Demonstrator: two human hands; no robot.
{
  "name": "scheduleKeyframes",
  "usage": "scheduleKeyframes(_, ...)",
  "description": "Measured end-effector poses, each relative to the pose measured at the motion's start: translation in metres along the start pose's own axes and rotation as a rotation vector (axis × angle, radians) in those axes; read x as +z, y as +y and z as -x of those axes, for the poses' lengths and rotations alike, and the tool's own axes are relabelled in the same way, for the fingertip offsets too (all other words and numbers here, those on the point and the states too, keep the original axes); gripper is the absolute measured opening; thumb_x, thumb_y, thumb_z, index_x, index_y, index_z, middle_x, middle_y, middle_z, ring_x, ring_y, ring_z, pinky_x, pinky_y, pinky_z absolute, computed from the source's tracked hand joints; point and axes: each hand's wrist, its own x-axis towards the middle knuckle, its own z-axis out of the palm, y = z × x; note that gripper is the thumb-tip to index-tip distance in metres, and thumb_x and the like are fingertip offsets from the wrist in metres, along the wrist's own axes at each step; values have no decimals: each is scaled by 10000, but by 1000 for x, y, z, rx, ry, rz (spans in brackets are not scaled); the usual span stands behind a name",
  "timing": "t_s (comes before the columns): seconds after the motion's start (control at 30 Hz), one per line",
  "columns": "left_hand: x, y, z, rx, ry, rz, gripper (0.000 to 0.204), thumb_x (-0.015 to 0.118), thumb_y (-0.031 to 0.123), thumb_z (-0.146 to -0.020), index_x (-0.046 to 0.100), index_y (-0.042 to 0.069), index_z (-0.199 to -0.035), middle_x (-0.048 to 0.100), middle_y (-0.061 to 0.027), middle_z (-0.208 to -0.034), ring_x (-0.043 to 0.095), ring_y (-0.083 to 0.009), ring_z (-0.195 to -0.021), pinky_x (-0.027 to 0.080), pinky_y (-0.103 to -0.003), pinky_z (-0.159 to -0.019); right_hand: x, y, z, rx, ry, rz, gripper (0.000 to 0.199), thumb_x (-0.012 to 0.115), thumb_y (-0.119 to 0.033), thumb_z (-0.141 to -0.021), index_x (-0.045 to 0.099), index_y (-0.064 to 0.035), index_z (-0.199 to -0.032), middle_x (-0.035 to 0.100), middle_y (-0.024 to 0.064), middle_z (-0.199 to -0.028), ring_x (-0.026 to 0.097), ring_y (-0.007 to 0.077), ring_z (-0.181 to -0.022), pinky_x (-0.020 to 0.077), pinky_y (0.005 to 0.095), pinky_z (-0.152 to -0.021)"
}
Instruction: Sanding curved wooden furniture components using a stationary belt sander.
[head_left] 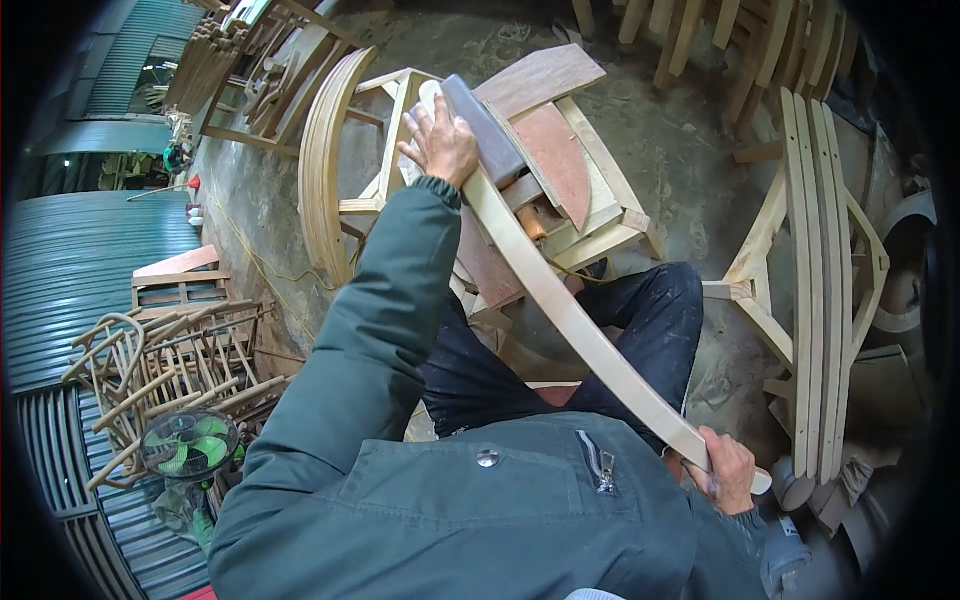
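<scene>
A long, pale, slightly curved wooden slat (570, 312) runs slantwise in front of me, from the upper middle down to the lower right. My left hand (443, 145) lies over its far part with fingers spread; the underside of that hand is hidden. At the near end, my right hand (725, 470) is closed around the slat, whose rounded tip sticks out past it. The far part of the slat lies alongside a grey, long block-like surface (482, 125), mounted on a wooden stand (600, 235). An orange-brown cylinder (532, 224) shows inside the stand.
Curved wooden pieces (325, 170) lean on a frame at left; more curved slats (815, 290) rest on a frame at right. A green fan (190, 445) stands beside piled chair frames (180, 365). A yellow cord (250, 255) crosses the concrete floor. Timber fills the back.
</scene>
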Motion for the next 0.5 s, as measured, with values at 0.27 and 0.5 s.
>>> scheduleKeyframes(0.27,-2,-9,-20,-40,-24,-119,691,469,310,-1015,261,189,-1663,217,-235,-1696,99,-515,-1577,88,-764,-1189,2,2,-14,-30,33,-16,663,875,-286,-735,599,-96,-1307,590,117,-829,636,318,-732,483,434,-632)
scheduleKeyframes(0.5,-1,21,44,-5,-35,-72,715,475,293,-997,257,156,-1663,226,-309,-1656,80,-527,-1571,47,-761,-1184,-4,23,40,2,-64,9,651,872,-279,-730,595,-74,-1283,601,128,-840,632,327,-723,482,446,-631)
